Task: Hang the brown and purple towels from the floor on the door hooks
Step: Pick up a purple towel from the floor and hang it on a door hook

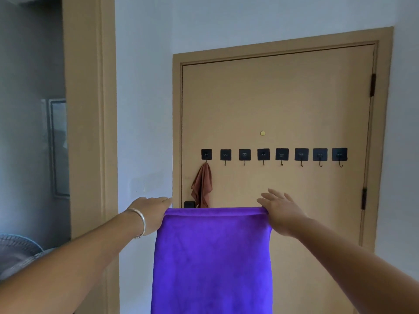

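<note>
A purple towel (213, 259) hangs spread out in front of me, held up by its top corners. My left hand (149, 214), with a bangle on the wrist, pinches the top left corner. My right hand (280, 213) pinches the top right corner, its other fingers stretched forward. The brown towel (202, 185) hangs bunched from the leftmost hook (206, 154) on the tan door (294, 105). A row of several black square hooks (282, 154) runs across the door above the purple towel; all but the leftmost are bare.
The door's frame (176, 123) stands just right of a white wall (142, 109). A second doorway with a tan frame (88, 132) opens at the left. A fan's grille (15, 248) shows at the lower left.
</note>
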The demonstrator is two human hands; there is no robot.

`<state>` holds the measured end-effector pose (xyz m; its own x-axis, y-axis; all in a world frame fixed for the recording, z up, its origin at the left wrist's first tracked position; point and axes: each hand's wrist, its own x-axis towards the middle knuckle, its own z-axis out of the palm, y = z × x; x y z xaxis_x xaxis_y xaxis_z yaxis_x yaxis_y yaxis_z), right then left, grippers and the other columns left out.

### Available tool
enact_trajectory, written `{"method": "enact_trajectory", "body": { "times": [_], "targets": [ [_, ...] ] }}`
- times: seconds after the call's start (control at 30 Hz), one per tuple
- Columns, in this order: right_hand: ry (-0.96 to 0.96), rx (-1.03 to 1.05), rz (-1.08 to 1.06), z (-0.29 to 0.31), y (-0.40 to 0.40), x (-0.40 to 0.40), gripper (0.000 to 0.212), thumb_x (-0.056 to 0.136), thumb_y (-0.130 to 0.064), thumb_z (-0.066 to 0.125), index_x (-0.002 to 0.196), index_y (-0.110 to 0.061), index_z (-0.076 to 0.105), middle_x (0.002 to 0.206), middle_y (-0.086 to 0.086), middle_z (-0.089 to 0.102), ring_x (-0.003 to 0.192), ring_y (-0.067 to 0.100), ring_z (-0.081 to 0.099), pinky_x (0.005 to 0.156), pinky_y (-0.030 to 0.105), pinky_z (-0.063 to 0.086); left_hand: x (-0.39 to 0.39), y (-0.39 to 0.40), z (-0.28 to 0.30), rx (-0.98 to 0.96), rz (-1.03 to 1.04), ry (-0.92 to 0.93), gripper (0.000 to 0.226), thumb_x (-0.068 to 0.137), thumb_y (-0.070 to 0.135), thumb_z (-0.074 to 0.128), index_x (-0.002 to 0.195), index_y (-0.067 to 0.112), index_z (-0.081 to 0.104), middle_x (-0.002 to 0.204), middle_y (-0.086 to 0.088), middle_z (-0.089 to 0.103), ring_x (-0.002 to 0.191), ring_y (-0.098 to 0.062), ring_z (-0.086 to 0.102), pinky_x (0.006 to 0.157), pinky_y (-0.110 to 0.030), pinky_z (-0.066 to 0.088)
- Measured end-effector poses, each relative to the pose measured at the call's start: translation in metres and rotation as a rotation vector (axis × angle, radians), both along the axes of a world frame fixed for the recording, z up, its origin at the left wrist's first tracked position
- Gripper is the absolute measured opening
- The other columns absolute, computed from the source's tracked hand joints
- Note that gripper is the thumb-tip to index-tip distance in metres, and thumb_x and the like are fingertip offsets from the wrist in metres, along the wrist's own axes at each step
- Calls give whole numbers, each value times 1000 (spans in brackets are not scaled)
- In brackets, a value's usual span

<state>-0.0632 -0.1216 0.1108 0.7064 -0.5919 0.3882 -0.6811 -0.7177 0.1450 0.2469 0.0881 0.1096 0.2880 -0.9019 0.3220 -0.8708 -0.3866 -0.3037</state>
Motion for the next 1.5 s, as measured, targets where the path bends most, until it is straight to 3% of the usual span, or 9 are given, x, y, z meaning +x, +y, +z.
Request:
{"method": "enact_trajectory", "body": {
  "times": [0.6, 0.73, 0.83, 1.0, 1.1, 1.17, 1.27, 1.4, 1.5],
  "targets": [
    [-168, -65, 117, -13, -180, 79, 58, 87, -3, 36, 140, -23, 47, 147, -8, 42, 143, 15, 23, 114, 30, 20, 77, -189, -2, -164, -146, 178, 43, 95, 9, 35, 129, 26, 54, 113, 3, 65, 101, -20, 59, 86, -27, 47],
    [-272, -148, 182, -6, -200, 99, 50, 76, 6, 44, 114, -17, 67, 112, -2, 65, 114, 23, 53, 90, 30, 43, 100, -229, 4, -364, -268, 385, 45, 97, 9, 41, 126, 37, 62, 113, 7, 67, 100, -16, 60, 85, -27, 49],
    [-286, -186, 166, 7, -216, 118, 46, 75, 6, 46, 105, -19, 69, 105, -5, 66, 103, 20, 54, 76, 27, 41, 122, -261, 11, -496, -347, 464, 43, 93, 4, 43, 114, 32, 70, 104, 8, 70, 94, -13, 61, 83, -28, 51],
    [-269, -274, 129, 29, -248, 164, 42, 80, 5, 48, 108, -20, 66, 107, -6, 65, 100, 20, 55, 70, 30, 44, 165, -314, 28, -568, -481, 354, 40, 89, 1, 44, 99, 34, 63, 89, 15, 63, 81, -11, 59, 66, -18, 42],
    [-182, -339, 120, 37, -267, 186, 46, 80, 4, 47, 118, -21, 54, 114, -5, 59, 98, 23, 55, 69, 34, 48, 186, -339, 34, -474, -581, 115, 35, 88, 2, 47, 108, 30, 53, 111, 14, 56, 82, -17, 59, 63, -20, 41],
    [-56, -392, 111, 41, -281, 197, 39, 81, 2, 45, 113, -21, 44, 117, -4, 52, 94, 23, 54, 65, 36, 48, 201, -356, 37, -396, -596, 29, 38, 90, 26, 47, 127, 35, 49, 117, 19, 54, 87, -13, 60, 67, -21, 46],
    [111, -486, 100, 46, -298, 210, 35, 77, 3, 51, 106, -18, 47, 115, 1, 51, 89, 25, 54, 52, 34, 42, 220, -381, 39, -320, -672, -69, 34, 85, 47, 43, 119, 48, 50, 94, 23, 58, 82, -10, 58, 65, -19, 42],
    [271, -533, 90, 54, -309, 220, 41, 55, 4, 75, 87, -18, 62, 100, 4, 62, 77, 25, 60, 40, 27, 36, 229, -406, 41, -211, -555, -103, 31, 90, 21, 44, 116, 26, 61, 129, 6, 51, 115, -18, 50, 75, -28, 35],
    [206, -445, 60, 55, -328, 232, 42, 78, -2, 60, 112, -26, 62, 122, 2, 55, 101, 27, 55, 58, 34, 46, 231, -427, 46, -252, -494, -9, 34, 100, 26, 43, 132, 31, 52, 132, 6, 48, 123, -18, 46, 88, -29, 41]
  ]
}}
